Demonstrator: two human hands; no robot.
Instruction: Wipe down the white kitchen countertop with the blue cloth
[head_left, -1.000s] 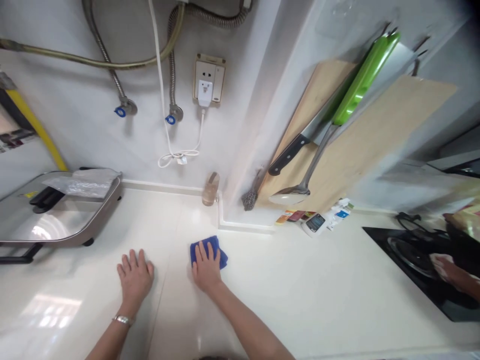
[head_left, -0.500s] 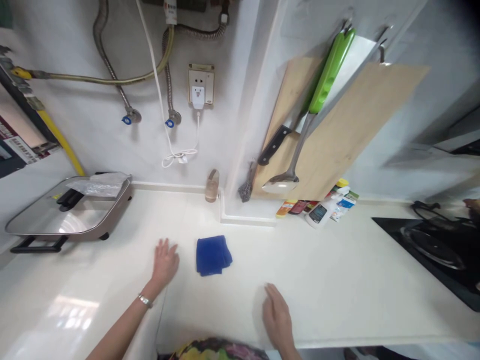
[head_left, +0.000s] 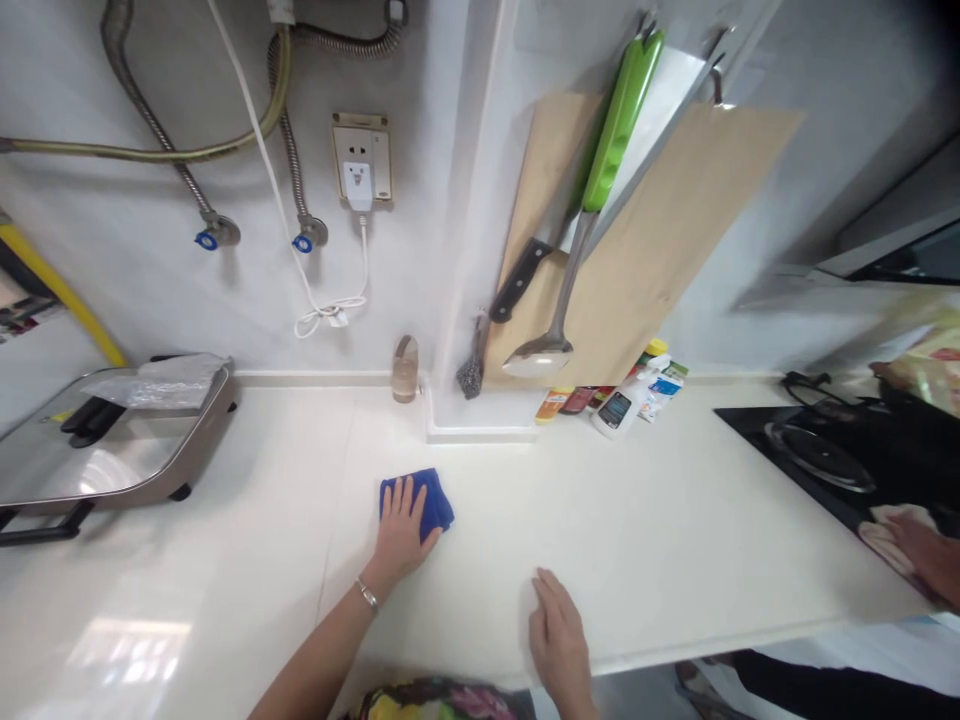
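A folded blue cloth [head_left: 436, 508] lies on the white countertop [head_left: 480, 590]. My left hand [head_left: 401, 525], with a silver bracelet at the wrist, rests flat on the cloth with its fingers spread, covering the cloth's left and middle part. Farther right and closer to the front edge, my right hand [head_left: 556, 630] lies on the bare countertop. Its fingers are stretched out close together and nothing is seen in them.
An electric pan [head_left: 157, 470] with a glass lid stands at left. A small bottle [head_left: 405, 370] is by the wall. A knife, a ladle [head_left: 544, 352] and a cutting board [head_left: 675, 240] hang above. At right, another person's hand [head_left: 919, 550] holds a pale cloth beside the black stove [head_left: 765, 450].
My left hand has moved right from the bare countertop onto the blue cloth. My right hand stays in place. The view has turned right, and another person's hand with a pale cloth has appeared.
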